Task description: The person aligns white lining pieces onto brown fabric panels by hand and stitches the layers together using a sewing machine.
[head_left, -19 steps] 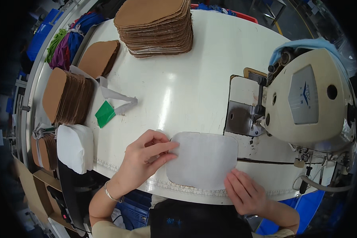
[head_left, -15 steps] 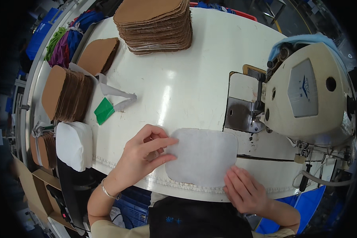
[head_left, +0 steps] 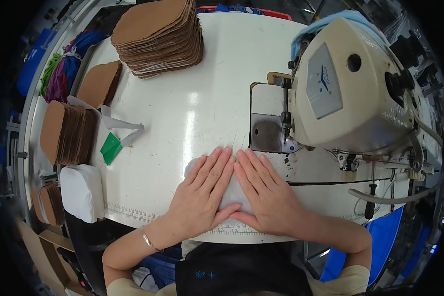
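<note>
A white rounded fabric piece (head_left: 233,195) lies on the table near its front edge, mostly covered by my hands. My left hand (head_left: 201,190) rests flat on its left part, fingers stretched away from me. Flat on the right part lies my right hand (head_left: 267,195), its fingertips almost meeting those of the left. Both thumbs come together near the piece's front. Anything beneath the white piece is hidden. To the right stands a cream sewing machine (head_left: 352,93), its metal plate (head_left: 271,132) just beyond my right fingertips.
A tall stack of brown rounded pieces (head_left: 158,39) stands at the back. Along the left are more brown pieces (head_left: 69,133), a white stack (head_left: 81,192), a green scrap (head_left: 111,148) and a white strip (head_left: 121,123). A ruler tape (head_left: 128,212) follows the front edge.
My left hand has gone from holding the white piece's left edge to lying flat on it. My right hand has moved from its lower right corner onto its surface. The view has shifted right.
</note>
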Tool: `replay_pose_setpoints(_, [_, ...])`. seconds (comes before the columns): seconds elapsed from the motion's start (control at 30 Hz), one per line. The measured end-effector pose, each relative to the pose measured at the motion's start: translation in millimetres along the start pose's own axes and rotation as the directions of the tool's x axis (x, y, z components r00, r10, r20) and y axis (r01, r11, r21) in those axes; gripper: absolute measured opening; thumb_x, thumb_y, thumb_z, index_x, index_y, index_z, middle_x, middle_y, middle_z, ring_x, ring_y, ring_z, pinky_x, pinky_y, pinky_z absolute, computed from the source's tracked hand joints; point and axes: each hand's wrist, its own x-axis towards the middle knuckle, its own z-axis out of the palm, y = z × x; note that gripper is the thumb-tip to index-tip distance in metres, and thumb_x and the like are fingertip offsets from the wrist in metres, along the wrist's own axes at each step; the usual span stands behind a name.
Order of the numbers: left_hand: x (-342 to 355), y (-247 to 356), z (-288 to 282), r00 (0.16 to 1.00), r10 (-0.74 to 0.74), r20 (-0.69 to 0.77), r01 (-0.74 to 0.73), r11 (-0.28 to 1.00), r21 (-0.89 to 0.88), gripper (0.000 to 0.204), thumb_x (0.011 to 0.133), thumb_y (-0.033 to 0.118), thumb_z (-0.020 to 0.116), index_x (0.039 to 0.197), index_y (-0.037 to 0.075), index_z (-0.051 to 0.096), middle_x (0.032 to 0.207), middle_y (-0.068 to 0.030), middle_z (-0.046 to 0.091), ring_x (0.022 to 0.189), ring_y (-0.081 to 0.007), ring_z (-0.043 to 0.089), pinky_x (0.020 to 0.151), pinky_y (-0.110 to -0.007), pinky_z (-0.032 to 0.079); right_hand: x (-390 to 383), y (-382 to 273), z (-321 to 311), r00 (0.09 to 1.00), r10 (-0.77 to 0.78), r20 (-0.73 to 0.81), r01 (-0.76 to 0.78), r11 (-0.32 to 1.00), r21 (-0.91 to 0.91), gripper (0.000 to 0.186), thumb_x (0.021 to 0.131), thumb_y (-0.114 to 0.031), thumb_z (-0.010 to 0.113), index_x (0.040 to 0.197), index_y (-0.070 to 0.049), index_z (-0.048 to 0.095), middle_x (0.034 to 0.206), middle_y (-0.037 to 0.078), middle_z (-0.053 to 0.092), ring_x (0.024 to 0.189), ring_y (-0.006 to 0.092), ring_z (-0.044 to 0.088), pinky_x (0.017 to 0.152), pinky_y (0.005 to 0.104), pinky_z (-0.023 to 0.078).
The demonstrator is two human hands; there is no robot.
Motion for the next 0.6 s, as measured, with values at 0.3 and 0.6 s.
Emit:
replay_pose_setpoints(0.3, [-53.0, -31.8, -34.6, 0.995, 0.069, 0.077, -0.052, 0.977, -0.208, 0.049, 0.088, 0.025, 0.065, 0.129, 0.003, 0.053, 0.135, -0.0138, 0.051, 0.128, -0.0290, 0.046, 0.108, -0.041, 0.033, 2.6, -0.3, 2.0, 0.995, -0.033, 0.099, 0.033, 0.999, 0.003, 0.091, 0.080, -0.052, 0.065, 0.130, 0.018, 0.037, 0.140, 0.035, 0.035, 0.135, 0.0447, 0.031, 0.113, 0.0498, 0.023])
replay_pose_setpoints(0.6, [-133.1, -121.3, -164.7, 0.543, -0.277, -0.793, 0.542, 0.836, 0.079, 0.015, 0.083, 0.004, 0.069, 0.097, 0.000, 0.070, 0.103, -0.0123, 0.067, 0.083, -0.0240, 0.063, 0.073, -0.031, 0.051, -3.7, -8.3, -0.4, 0.998, -0.048, 0.043, 0.050, 0.997, -0.057, 0.093, 0.080, -0.047, 0.066, 0.133, 0.020, 0.030, 0.141, 0.039, 0.028, 0.135, 0.0502, 0.026, 0.113, 0.0540, 0.019])
